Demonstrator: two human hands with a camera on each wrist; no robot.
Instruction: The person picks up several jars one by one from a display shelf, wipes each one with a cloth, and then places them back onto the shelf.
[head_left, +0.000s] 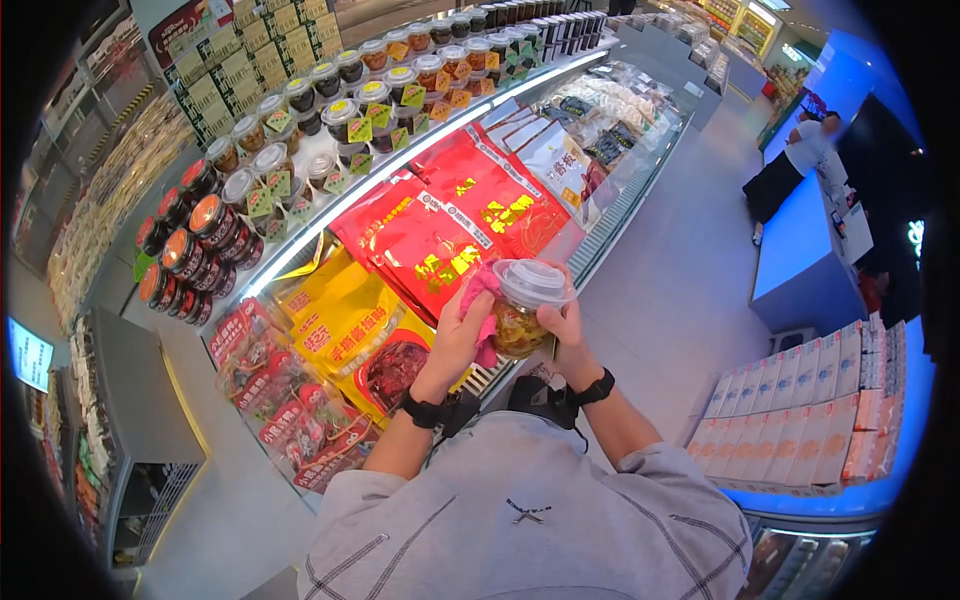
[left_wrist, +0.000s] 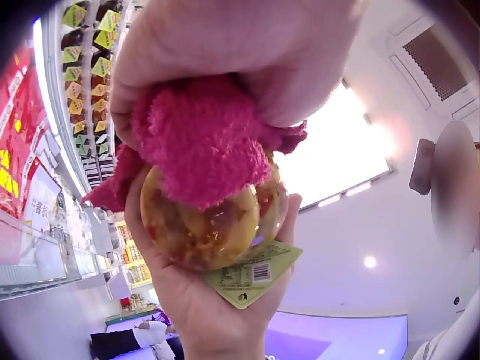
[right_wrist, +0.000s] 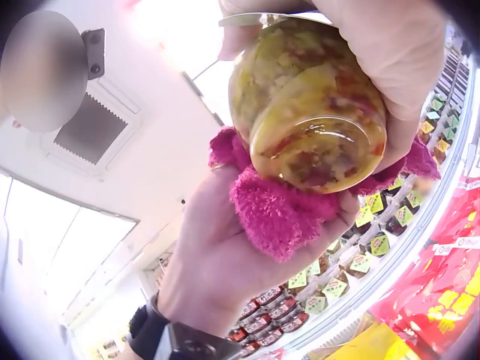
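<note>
Jar point(head_left: 520, 312) is up in the air between both hands, clear plastic with a clear lid point(head_left: 531, 281). Contents are yellowish with red bits, can't identify them.

- Left hand point(head_left: 455, 335): clenched on a pink cloth point(head_left: 481, 292) and pressing it against the jar's left side. Its fingertips are buried in the cloth in the left wrist view, so the exact finger positions are not visible.
- Right hand point(head_left: 570, 330): wrapped round the jar's right side and back. In the head view most of its fingers are hidden behind the jar. The right wrist view shows the thumb and fingers curled over the jar wall.
- Cloth covers the jar's upper part in the left wrist view, with one corner hanging loose to the side.
- Green tag point(left_wrist: 251, 274) sticks out under the jar against the right palm. A barcode shows, the text is too small to read.
- Jar base faces the right wrist camera. The lid is mostly cut off at the top edge of that view.

Beyond the jar: red packets point(head_left: 450, 230), lettering not legible. Left of the jar: yellow packets point(head_left: 345, 320). Further beyond the jar: rows of shelf jars point(head_left: 300, 110) with green tags. Far right of the jar: a person at a blue counter point(head_left: 800, 160), blurred. Ceiling lights behind the jar are blown out in both wrist views.
</note>
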